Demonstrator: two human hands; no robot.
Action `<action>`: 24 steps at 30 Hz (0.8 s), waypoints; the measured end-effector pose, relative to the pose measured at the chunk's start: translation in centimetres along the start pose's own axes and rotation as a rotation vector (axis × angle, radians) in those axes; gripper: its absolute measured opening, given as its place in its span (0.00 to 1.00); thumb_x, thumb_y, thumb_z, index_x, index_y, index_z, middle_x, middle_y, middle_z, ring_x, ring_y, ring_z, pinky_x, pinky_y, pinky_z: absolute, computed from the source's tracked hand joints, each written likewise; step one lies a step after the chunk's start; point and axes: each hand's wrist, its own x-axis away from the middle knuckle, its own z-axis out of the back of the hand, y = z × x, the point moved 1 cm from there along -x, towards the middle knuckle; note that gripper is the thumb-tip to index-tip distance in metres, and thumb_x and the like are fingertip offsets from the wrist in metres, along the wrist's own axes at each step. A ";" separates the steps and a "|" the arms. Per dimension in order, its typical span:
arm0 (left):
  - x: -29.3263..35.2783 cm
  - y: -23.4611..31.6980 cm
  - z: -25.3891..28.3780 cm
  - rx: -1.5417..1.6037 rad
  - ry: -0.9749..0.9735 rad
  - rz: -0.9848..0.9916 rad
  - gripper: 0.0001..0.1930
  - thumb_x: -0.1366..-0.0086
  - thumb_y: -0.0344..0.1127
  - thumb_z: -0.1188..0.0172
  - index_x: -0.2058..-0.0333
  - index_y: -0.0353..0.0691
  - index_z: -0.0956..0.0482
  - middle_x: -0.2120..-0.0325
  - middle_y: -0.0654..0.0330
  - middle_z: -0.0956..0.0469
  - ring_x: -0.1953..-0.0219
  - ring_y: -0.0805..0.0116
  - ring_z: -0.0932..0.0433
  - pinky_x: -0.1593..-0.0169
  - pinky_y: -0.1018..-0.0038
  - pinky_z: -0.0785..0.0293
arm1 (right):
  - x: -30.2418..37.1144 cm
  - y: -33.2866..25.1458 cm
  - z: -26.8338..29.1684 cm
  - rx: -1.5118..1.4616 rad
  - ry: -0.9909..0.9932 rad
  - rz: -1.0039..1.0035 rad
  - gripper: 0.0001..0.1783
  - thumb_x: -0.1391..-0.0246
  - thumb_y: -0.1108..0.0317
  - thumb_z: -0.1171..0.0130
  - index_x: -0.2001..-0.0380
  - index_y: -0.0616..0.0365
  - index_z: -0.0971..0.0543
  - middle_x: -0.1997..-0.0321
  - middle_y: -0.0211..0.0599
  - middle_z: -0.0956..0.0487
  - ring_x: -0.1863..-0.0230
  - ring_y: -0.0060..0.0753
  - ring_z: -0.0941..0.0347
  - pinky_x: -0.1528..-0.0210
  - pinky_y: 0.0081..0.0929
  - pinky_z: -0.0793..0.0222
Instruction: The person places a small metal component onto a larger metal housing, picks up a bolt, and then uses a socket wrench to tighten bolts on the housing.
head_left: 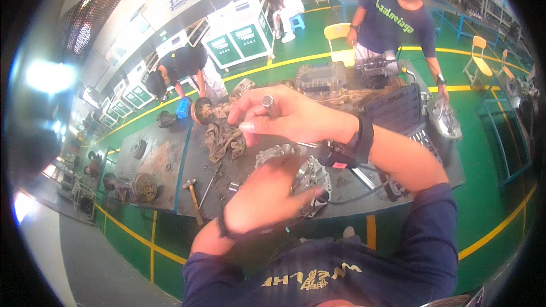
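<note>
My right hand [298, 116] is raised over the bench, its fingers closed around a shiny metal rod [268, 103]. Only the round end of the rod shows, so its exact kind is hidden. Lower down, my left hand [264, 196] reaches over a silver cast-metal housing [314, 179], thumb and fingers stretched out and somewhat blurred. It covers part of the housing; whether it touches it I cannot tell. A hammer [193, 196] with a wooden handle lies left of that hand, beside a thin metal rod [211, 185] and a small metal cylinder [234, 187].
A brown rag [222, 142] and a greasy axle-like assembly [352, 95] lie farther back. An open dark tool case [395, 111] stands at right. Across the bench a person [398, 23] holds a silver metal part [445, 118]; another person [185, 68] bends at the far left.
</note>
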 end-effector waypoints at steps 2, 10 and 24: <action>-3.3 -2.4 -3.8 0.107 0.145 -0.061 0.29 0.38 0.46 0.29 0.45 0.32 0.23 0.50 0.41 0.20 0.45 0.43 0.21 0.41 0.57 0.27 | -0.1 -0.1 0.0 -0.063 0.022 -0.016 0.13 0.31 0.70 0.43 0.46 0.60 0.23 0.64 0.32 0.17 0.59 0.23 0.21 0.50 0.27 0.26; -8.8 -6.6 -8.8 0.891 0.167 -0.150 0.16 0.31 0.27 0.36 0.46 0.36 0.24 0.54 0.63 0.21 0.50 0.72 0.23 0.45 0.72 0.28 | -2.7 -0.5 2.3 0.073 -0.025 -0.114 0.14 0.35 0.61 0.38 0.59 0.63 0.18 0.69 0.38 0.14 0.67 0.27 0.19 0.61 0.29 0.22; -8.7 -6.9 -8.9 1.065 0.142 0.007 0.18 0.28 0.34 0.40 0.77 0.46 0.36 0.78 0.71 0.39 0.73 0.77 0.41 0.66 0.75 0.44 | -2.1 -1.5 5.7 -0.137 -0.006 -0.184 0.21 0.40 0.48 0.33 0.63 0.56 0.18 0.81 0.19 0.38 0.80 0.17 0.44 0.76 0.20 0.44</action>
